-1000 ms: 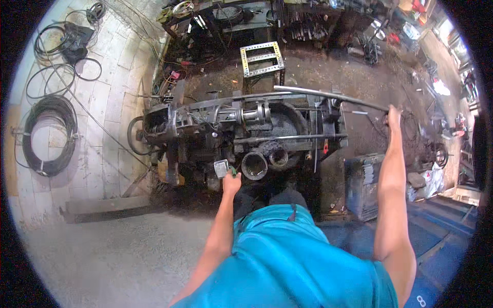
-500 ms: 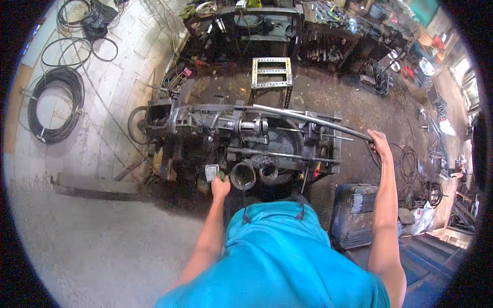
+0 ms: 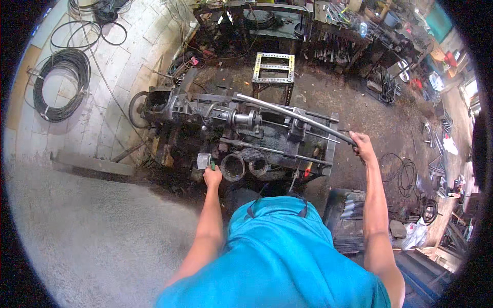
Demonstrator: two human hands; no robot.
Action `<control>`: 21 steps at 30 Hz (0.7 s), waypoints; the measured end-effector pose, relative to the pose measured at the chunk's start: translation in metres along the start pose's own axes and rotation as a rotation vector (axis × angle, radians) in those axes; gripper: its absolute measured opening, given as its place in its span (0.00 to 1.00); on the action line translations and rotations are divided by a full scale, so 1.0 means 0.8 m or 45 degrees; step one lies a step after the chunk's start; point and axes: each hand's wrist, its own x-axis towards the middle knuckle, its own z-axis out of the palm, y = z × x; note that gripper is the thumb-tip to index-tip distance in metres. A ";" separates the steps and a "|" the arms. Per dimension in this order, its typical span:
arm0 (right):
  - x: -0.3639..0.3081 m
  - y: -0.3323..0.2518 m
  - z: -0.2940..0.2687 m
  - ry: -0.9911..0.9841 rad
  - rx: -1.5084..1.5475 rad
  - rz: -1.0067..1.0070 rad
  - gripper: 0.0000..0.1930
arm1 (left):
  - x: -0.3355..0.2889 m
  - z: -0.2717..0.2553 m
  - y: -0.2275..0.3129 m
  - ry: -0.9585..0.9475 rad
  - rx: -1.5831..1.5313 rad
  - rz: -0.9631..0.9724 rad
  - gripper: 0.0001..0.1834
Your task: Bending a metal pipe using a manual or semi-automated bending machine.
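A long round metal bar [image 3: 292,113] lies slantwise over the dark, greasy machine [image 3: 231,117]. My right hand [image 3: 362,146] is closed around the bar's near right end, while its far left end rests over or just above the machine's shaft parts. At the machine's front edge, my left hand [image 3: 212,176] is closed on a small green piece [image 3: 212,165], mostly covered by the fingers. Right beside that hand is a pale, square box-like piece [image 3: 204,161]. Two round, cup-like openings, the larger ring [image 3: 232,177] and the smaller ring [image 3: 258,175], lie to its right.
Beyond the machine stands a metal stool frame [image 3: 275,80]. Workbenches [image 3: 339,28] with tools line the back. A coil of black cable [image 3: 61,84] lies on pale tiles at left. A ribbed dark panel [image 3: 350,215] stands near my right forearm, with loose hoses [image 3: 403,177] beyond.
My right hand and the bar have shifted left across the machine. My left hand stays at the green piece. The whole view has turned slightly.
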 end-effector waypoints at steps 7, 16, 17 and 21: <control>0.005 0.005 -0.003 0.045 -0.036 0.041 0.19 | -0.024 -0.007 0.021 0.100 -0.012 0.041 0.18; 0.013 -0.001 0.001 0.078 -0.083 0.055 0.20 | -0.014 0.004 0.012 0.093 -0.056 0.031 0.18; 0.012 -0.003 0.002 0.103 -0.084 0.075 0.20 | -0.013 0.003 0.013 0.093 -0.058 0.026 0.18; 0.018 -0.004 0.000 0.076 -0.142 0.053 0.21 | -0.011 0.003 0.010 0.016 -0.047 0.034 0.19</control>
